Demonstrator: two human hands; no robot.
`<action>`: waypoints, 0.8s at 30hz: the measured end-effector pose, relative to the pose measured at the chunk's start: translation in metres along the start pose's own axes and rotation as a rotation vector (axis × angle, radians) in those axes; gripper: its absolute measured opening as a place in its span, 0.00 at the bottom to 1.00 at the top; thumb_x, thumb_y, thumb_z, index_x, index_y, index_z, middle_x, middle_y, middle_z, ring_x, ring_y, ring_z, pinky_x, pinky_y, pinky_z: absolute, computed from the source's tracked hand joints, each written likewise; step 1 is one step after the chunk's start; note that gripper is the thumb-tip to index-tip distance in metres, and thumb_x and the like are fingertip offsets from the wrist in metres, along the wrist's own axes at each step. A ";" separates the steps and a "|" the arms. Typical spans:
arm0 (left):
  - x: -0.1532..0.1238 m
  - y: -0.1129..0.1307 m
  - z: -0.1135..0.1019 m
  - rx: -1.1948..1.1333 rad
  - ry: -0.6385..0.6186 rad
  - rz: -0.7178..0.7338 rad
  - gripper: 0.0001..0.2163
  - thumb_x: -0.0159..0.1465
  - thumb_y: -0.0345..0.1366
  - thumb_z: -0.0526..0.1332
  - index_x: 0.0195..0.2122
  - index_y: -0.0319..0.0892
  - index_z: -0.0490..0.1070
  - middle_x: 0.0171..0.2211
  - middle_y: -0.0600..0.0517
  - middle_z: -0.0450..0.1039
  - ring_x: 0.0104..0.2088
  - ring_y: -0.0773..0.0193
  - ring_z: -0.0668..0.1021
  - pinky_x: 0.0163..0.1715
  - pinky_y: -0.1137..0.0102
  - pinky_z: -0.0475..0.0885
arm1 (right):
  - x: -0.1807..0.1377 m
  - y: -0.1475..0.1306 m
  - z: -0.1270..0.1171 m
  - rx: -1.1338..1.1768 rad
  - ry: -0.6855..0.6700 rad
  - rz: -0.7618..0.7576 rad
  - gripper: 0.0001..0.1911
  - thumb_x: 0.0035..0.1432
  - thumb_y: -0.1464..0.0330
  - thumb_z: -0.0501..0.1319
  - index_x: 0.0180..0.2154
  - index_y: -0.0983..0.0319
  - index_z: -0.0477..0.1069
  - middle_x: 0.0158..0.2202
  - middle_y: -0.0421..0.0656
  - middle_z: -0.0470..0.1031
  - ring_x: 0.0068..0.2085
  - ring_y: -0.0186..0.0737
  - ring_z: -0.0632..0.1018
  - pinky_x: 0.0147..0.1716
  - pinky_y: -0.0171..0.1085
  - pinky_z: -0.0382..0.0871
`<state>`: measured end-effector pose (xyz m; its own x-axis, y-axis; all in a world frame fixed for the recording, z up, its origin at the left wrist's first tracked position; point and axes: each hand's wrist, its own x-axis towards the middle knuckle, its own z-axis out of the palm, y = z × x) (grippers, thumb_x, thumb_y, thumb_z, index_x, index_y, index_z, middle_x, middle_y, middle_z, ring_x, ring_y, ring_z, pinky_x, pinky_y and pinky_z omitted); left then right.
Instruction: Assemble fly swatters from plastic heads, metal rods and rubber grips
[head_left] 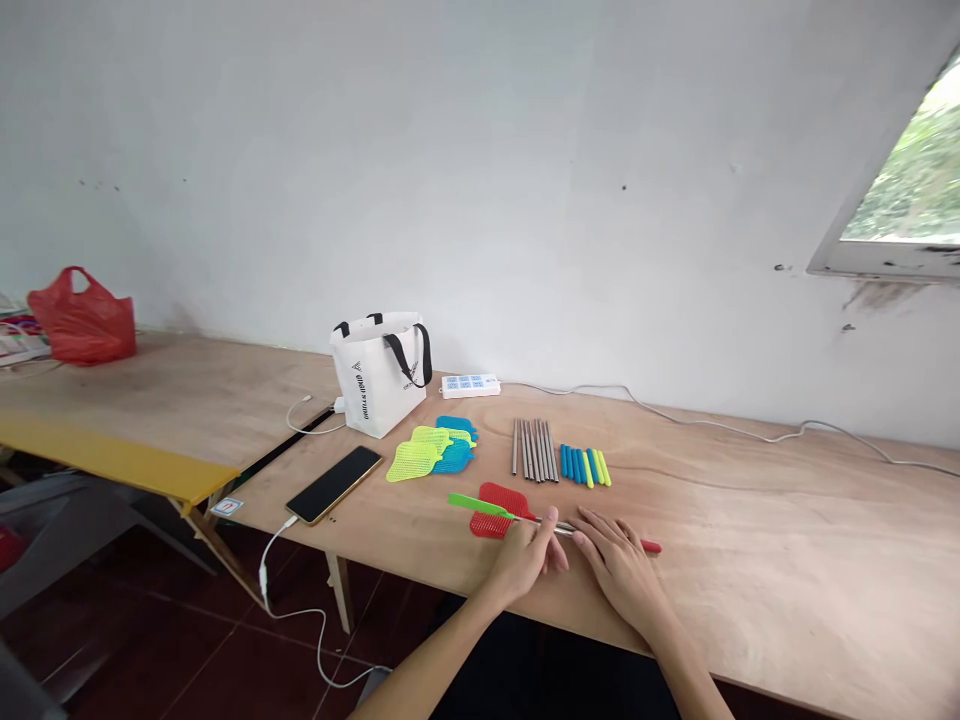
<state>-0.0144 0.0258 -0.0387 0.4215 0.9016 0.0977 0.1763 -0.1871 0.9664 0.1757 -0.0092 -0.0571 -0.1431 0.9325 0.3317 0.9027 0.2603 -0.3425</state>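
Plywood table (750,560) along a white wall (525,150), with a window (900,180) at upper right: a person's two hands rest at the near edge on a red swatter (499,508), which lies flat with its mesh head to the left, its metal shaft running under both hands and its red grip poking out to the right. The left hand (529,555) is curled over the shaft just beside the head; whether it grips cannot be told. The right hand (619,565) lies palm down, fingers spread, on the shaft. A green piece (476,503) lies across the red head. Behind are loose yellow and blue heads (431,452), a row of rods (534,450) and blue and yellow grips (585,466). Farther left sit a phone (334,484), a white bag (381,372), a power strip (470,385) and, well apart, a red bag (82,318).
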 end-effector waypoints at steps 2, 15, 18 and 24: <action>-0.001 0.002 0.000 -0.014 -0.044 0.002 0.39 0.70 0.64 0.40 0.19 0.41 0.76 0.19 0.47 0.75 0.19 0.64 0.72 0.26 0.69 0.67 | 0.000 0.002 0.000 0.010 0.000 -0.006 0.23 0.75 0.58 0.44 0.57 0.50 0.74 0.62 0.42 0.72 0.64 0.46 0.70 0.64 0.54 0.59; -0.007 0.011 -0.004 0.199 -0.076 0.125 0.20 0.72 0.50 0.51 0.35 0.43 0.76 0.26 0.52 0.79 0.27 0.62 0.77 0.33 0.71 0.67 | 0.001 0.006 0.006 0.008 0.107 0.054 0.21 0.73 0.55 0.45 0.39 0.54 0.73 0.42 0.44 0.77 0.46 0.48 0.76 0.47 0.48 0.66; -0.009 0.013 -0.004 0.233 -0.034 0.170 0.19 0.72 0.48 0.52 0.32 0.43 0.76 0.25 0.52 0.77 0.28 0.61 0.77 0.31 0.70 0.66 | 0.001 0.006 0.005 0.004 0.085 0.082 0.22 0.73 0.54 0.46 0.36 0.55 0.72 0.40 0.45 0.76 0.45 0.49 0.75 0.45 0.47 0.65; -0.009 0.011 -0.003 0.350 0.017 0.232 0.13 0.70 0.42 0.57 0.33 0.43 0.77 0.35 0.50 0.77 0.34 0.61 0.77 0.34 0.70 0.66 | 0.001 0.009 -0.003 0.080 -0.022 0.079 0.18 0.71 0.54 0.50 0.40 0.53 0.75 0.41 0.43 0.78 0.45 0.49 0.76 0.45 0.46 0.63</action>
<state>-0.0192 0.0170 -0.0281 0.4718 0.8254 0.3101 0.3712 -0.5049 0.7793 0.1846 -0.0066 -0.0574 -0.0824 0.9560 0.2815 0.8763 0.2040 -0.4365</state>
